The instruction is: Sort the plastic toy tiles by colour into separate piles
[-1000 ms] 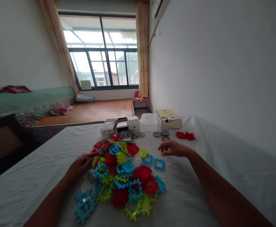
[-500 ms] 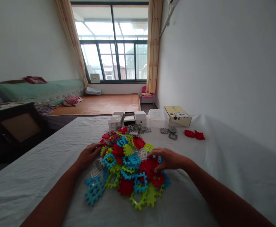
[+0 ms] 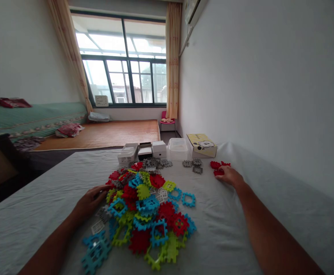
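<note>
A heap of notched plastic building tiles in red, blue, lime green, grey and white covers the middle of the cloth. My left hand rests against the heap's left edge, fingers stretched towards a red tile and nothing visibly gripped. Off to the right, my right hand pinches a red building tile low over the cloth. Just beyond it lie other red tiles, close to the held one; whether they touch is hard to tell. Three grey tiles sit apart, left of the red ones.
Along the far edge of the white-covered table stand a clear plastic tub, small white and black boxes, and a yellow cartoon-printed box. A wall rises on the right. Behind are a bed and a window.
My right hand has moved from the heap's right side out to the red tiles, carrying a red tile. Blue frame tiles there are now uncovered. My left hand stays by the heap; the view has shifted.
</note>
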A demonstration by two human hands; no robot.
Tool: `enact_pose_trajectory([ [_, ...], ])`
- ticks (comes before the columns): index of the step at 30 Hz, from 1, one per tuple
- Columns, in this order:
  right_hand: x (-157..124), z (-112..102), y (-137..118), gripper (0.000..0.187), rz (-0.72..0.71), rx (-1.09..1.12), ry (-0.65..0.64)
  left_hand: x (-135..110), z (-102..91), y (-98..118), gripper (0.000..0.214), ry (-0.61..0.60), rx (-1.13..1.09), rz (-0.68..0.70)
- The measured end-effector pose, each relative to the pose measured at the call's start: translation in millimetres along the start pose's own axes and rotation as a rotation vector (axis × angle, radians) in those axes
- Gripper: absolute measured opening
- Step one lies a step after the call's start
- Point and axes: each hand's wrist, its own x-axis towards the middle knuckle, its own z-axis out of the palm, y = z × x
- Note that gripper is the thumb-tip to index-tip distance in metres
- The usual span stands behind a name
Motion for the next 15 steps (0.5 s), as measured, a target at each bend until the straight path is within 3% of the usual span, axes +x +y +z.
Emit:
enact_pose_trajectory([
  [6, 4.7, 12.3, 8.2, 0.027, -0.023, -0.108, -0.019, 0.2, 1.0, -1.4, 0.053, 0.007, 0.012, -0.012],
  [10, -2.2, 15.8, -31.9, 0.031, -0.124, -0.057, -0.005, -0.8, 1.8, -0.3, 0.051, 0.034, 0.030, -0.018],
  [15, -54.1, 14.9, -128.1, 0.039, -0.689, 0.402, -0.566, -1.7, 1.3, 6.7, 0.048, 0.041, -0.006, -0.008],
])
